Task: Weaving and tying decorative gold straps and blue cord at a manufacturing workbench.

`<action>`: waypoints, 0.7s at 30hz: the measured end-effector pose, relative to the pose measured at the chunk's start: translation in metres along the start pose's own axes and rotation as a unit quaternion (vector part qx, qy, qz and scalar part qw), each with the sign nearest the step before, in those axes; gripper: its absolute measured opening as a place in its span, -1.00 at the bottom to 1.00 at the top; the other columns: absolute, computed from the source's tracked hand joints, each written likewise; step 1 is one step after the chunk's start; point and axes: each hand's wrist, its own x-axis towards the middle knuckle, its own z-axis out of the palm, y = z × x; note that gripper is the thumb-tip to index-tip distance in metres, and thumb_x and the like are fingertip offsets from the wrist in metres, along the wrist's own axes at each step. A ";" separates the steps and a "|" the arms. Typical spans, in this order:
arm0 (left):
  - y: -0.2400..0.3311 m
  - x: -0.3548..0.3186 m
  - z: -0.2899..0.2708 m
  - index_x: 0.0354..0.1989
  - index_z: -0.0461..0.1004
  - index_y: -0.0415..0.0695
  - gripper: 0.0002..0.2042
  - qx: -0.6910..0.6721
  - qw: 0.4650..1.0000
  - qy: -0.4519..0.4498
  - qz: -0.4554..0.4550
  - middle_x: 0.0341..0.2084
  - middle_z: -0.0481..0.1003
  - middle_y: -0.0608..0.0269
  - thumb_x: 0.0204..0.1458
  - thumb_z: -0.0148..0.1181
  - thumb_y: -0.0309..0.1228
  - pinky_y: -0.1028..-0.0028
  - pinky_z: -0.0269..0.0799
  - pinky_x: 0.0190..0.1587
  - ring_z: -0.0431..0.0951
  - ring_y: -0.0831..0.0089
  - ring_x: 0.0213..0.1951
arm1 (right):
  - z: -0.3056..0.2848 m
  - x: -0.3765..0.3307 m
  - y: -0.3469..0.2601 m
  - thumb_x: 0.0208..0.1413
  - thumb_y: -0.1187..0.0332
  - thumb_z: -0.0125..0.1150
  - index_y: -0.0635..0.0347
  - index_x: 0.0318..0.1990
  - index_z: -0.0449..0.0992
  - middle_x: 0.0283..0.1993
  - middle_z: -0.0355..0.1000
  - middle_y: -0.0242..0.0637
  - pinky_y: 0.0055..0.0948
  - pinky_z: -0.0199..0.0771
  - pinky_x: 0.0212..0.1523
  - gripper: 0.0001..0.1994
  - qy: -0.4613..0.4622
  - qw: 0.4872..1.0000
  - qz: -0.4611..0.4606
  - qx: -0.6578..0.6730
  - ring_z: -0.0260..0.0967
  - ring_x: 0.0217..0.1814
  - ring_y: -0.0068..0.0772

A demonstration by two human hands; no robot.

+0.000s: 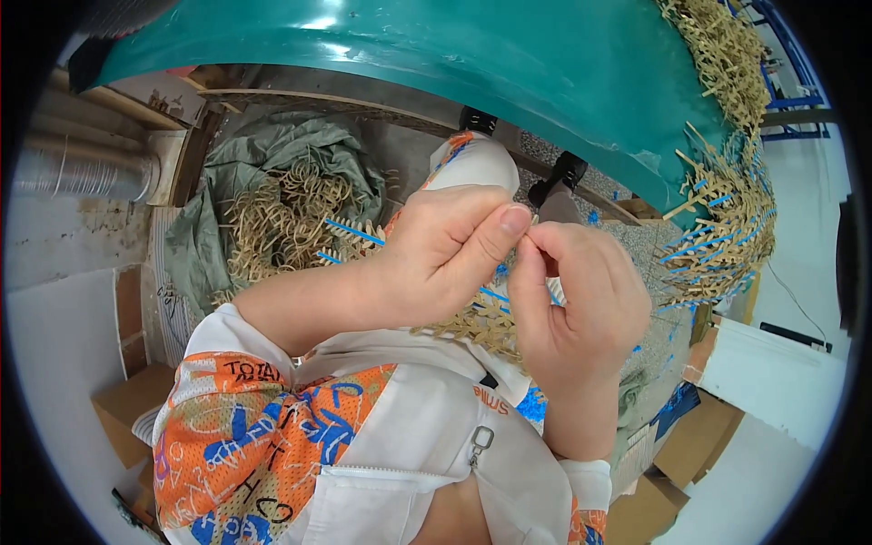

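Observation:
My left hand (459, 245) is closed, its thumb pressed down on the curled fingers. Touching it at the thumb tip, my right hand (581, 295) pinches with thumb and forefinger. Only a tiny yellowish bit shows between the fingertips, too small to name. Behind the left wrist, golden leaf sprigs with blue stems (354, 232) stick out to the left. More golden leaf sprigs (481, 329) lie over my lap below the hands; the forearm and hands partly cover them.
A green sheet-covered table (436, 68) curves across the front. Golden sprigs with blue stems (718, 232) hang over its right end. At left, a grey-green sack (300, 141) holds a heap of golden sprigs (282, 218). Cardboard boxes (699, 431) stand at lower right, a silver duct (86, 171) at left.

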 end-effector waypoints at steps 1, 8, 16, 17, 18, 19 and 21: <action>-0.001 -0.001 0.001 -0.60 0.30 -0.24 -0.72 -0.002 1.000 -0.003 0.000 -0.78 0.23 0.31 0.10 -0.17 -0.36 0.54 0.12 -0.65 0.22 0.58 -0.71 | -0.002 0.000 -0.002 -0.26 0.63 0.13 0.26 -0.51 0.40 -0.58 0.34 -0.30 -0.62 0.22 -0.62 -0.89 0.001 1.000 0.003 -0.003 0.26 -0.60 -0.48; 0.003 -0.005 0.005 -0.62 0.27 -0.23 -0.72 -0.014 1.000 -0.013 -0.014 -0.76 0.26 0.28 0.10 -0.16 -0.37 0.56 0.16 -0.65 0.27 0.56 -0.70 | -0.002 -0.017 0.006 -0.26 0.57 0.16 0.28 -0.50 0.38 -0.57 0.31 -0.28 -0.58 0.28 -0.64 -0.89 0.010 0.956 0.216 0.197 0.25 -0.66 -0.48; 0.001 -0.002 0.008 -0.57 0.31 -0.24 -0.78 0.020 0.999 -0.011 0.025 -0.73 0.29 0.24 0.07 -0.12 -0.42 0.53 0.19 -0.65 0.30 0.49 -0.69 | -0.014 -0.012 0.003 -0.26 0.60 0.15 0.27 -0.52 0.41 -0.53 0.38 -0.29 -0.64 0.25 -0.55 -0.91 -0.005 0.993 0.084 0.082 0.29 -0.57 -0.52; 0.000 0.002 0.009 -0.55 0.32 -0.25 -0.82 0.085 0.992 -0.016 0.091 -0.72 0.29 0.21 0.04 -0.09 -0.46 0.50 0.19 -0.64 0.30 0.42 -0.69 | -0.016 -0.010 0.004 -0.29 0.60 0.16 0.27 -0.53 0.41 -0.56 0.37 -0.28 -0.60 0.26 -0.57 -0.91 -0.002 0.998 0.049 0.046 0.29 -0.59 -0.47; 0.000 0.004 0.010 -0.54 0.33 -0.26 -0.87 0.150 0.976 -0.019 0.158 -0.72 0.29 0.18 0.01 -0.07 -0.51 0.46 0.18 -0.64 0.30 0.34 -0.69 | -0.018 -0.010 0.005 -0.32 0.59 0.16 0.27 -0.55 0.40 -0.58 0.36 -0.27 -0.57 0.26 -0.58 -0.91 0.001 1.000 0.014 0.011 0.29 -0.61 -0.42; 0.000 0.004 0.010 -0.54 0.33 -0.26 -0.87 0.151 0.975 -0.025 0.160 -0.72 0.29 0.18 0.01 -0.07 -0.51 0.46 0.18 -0.64 0.30 0.34 -0.69 | -0.020 -0.010 0.004 -0.32 0.59 0.16 0.27 -0.55 0.40 -0.58 0.36 -0.27 -0.57 0.26 -0.58 -0.91 0.006 1.000 0.015 0.009 0.29 -0.61 -0.42; 0.000 0.008 0.007 -0.56 0.32 -0.26 -0.91 0.201 0.962 -0.045 0.181 -0.72 0.28 0.13 -0.05 -0.05 -0.57 0.40 0.18 -0.63 0.29 0.23 -0.67 | -0.020 -0.006 0.006 -0.36 0.58 0.16 0.26 -0.58 0.39 -0.62 0.33 -0.28 -0.52 0.25 -0.62 -0.90 -0.023 0.999 0.033 -0.009 0.27 -0.64 -0.38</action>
